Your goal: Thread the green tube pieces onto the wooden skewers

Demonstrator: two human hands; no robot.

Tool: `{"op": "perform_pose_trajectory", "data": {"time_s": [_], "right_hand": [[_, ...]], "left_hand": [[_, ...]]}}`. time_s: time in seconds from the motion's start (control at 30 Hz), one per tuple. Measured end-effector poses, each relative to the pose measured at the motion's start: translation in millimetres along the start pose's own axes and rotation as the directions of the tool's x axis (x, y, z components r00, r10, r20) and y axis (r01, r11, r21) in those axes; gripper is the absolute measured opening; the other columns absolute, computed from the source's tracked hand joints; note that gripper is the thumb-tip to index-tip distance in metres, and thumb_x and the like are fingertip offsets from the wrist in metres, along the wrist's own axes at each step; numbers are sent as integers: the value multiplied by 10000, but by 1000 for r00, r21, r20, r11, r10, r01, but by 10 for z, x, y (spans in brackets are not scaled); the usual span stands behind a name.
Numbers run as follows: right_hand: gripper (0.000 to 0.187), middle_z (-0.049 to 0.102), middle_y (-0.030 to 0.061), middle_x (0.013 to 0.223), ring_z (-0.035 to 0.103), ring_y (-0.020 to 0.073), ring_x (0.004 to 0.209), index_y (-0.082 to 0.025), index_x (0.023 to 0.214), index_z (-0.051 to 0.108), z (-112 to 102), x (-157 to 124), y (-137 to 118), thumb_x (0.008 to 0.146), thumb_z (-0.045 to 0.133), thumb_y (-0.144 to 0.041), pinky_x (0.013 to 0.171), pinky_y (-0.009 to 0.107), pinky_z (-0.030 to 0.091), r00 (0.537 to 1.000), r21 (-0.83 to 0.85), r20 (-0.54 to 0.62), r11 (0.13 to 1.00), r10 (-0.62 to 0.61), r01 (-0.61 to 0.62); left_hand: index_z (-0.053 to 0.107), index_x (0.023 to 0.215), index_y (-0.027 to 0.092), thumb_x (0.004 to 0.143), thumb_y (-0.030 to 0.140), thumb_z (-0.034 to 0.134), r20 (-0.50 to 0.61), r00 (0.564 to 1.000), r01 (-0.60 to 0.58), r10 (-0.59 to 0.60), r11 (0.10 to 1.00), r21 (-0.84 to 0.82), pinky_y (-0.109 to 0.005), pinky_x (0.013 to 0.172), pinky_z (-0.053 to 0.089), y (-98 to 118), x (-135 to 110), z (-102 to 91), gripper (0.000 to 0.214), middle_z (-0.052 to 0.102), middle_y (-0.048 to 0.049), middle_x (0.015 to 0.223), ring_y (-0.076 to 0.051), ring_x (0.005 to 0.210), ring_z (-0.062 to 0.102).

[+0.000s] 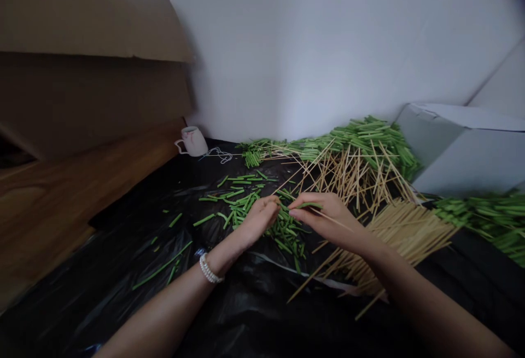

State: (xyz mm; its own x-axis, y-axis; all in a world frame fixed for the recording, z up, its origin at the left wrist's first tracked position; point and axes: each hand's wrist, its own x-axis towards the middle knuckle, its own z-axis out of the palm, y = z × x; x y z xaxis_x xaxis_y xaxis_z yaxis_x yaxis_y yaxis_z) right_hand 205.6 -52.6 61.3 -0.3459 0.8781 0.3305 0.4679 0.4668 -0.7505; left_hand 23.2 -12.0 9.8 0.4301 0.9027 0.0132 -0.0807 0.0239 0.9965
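Facing a pale wall (279, 46), two hands work above black plastic sheeting (241, 320).
Left of the cut-stem pile (244, 204), beyond the sheeting's edge, stands a cardboard box (94, 90) on a wooden surface (94, 194); right of it lies a skewer heap (394, 238); nearer, sheeting leaves the forearms room. Over it, the right hand (332, 217) pinches a green stem piece (309, 205); the left hand (259, 217) has fingers drawn narrow, contents indistinct.
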Motion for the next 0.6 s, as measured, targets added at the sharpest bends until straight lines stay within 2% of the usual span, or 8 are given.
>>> {"op": "perform_pose_trajectory", "data": {"time_s": [0.13, 0.23, 0.33, 0.43, 0.53, 0.6], "right_hand": [[164, 615, -33, 664, 526, 97, 628, -202, 767, 685, -9, -14, -60, 849, 570, -285, 587, 230, 384, 999, 19, 46, 1000, 16, -17], [165, 638, -24, 705, 548, 102, 628, -210, 823, 697, -19, -19, -52, 852, 559, -295, 585, 231, 402, 998, 70, 40, 996, 50, -53], [179, 639, -23, 708, 552, 106, 614, -218, 858, 703, -17, -11, 1, 853, 554, -316, 581, 236, 413, 998, 80, 35, 995, 61, -64], [191, 641, -24, 698, 549, 109, 624, -221, 805, 700, -8, 6, 43, 857, 545, -319, 607, 243, 414, 998, 11, 49, 999, 30, -30], [165, 643, -26, 692, 541, 111, 629, -217, 772, 692, -12, 17, 47, 841, 569, -303, 610, 243, 401, 1000, -42, 25, 999, 16, -15], [133, 647, -27, 701, 549, 115, 650, -218, 789, 690, -27, 18, 38, 829, 587, -291, 616, 242, 399, 999, -52, -1, 998, 33, -33]], "left_hand": [[328, 580, 195, 786, 238, 467, 8, 989, 138, -147, 908, -396, -192, 391, 177, 27, 85, -153, 252, 242, 81, 507, -57, 409, 184], [408, 618, 169, 774, 203, 519, -17, 978, 164, -208, 814, -558, -154, 389, 198, 78, 128, -238, 194, 306, 76, 523, -40, 407, 252], [552, 795, 144, 811, 260, 581, 19, 990, 136, -141, 898, -418, -155, 384, 167, 96, 90, -168, 121, 465, 41, 623, -31, 423, 311], [567, 844, 145, 847, 406, 595, 133, 987, 114, -89, 974, -196, -180, 395, 144, 87, 4, -27, 263, 569, -3, 706, -30, 430, 307], [552, 845, 156, 837, 471, 612, 248, 965, 113, -90, 990, -80, -200, 415, 126, 93, -56, 23, 320, 522, 30, 613, -36, 428, 263], [567, 858, 156, 829, 473, 621, 286, 954, 100, -86, 994, -34, -211, 423, 123, 114, -69, -1, 323, 463, 53, 577, -42, 432, 245]]}}
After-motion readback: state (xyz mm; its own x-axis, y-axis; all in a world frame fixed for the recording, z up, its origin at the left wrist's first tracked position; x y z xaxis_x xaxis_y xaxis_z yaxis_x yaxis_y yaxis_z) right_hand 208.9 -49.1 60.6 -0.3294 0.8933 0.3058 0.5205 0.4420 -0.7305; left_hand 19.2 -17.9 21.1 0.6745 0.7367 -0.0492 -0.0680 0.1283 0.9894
